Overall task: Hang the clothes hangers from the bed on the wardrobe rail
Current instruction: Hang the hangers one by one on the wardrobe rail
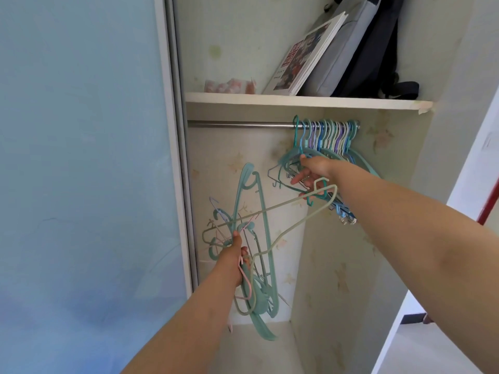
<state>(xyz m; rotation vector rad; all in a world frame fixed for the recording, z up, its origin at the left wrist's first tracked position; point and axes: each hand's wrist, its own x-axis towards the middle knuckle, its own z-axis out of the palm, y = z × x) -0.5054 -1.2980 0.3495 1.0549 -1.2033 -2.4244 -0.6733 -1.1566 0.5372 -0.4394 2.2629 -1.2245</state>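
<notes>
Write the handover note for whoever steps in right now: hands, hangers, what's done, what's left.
Left hand: grips a tangled bundle of hangers, held low in front of the open wardrobe.
Right hand: reaches to the hangers on the rail, fingers around the lowest part of the leftmost ones.
Done: a tight row of hangers is hooked on the right end of the wardrobe rail.
Left: untangle the bundle and hook each one on; the rail's left stretch is free. The bed is out of view.
</notes>
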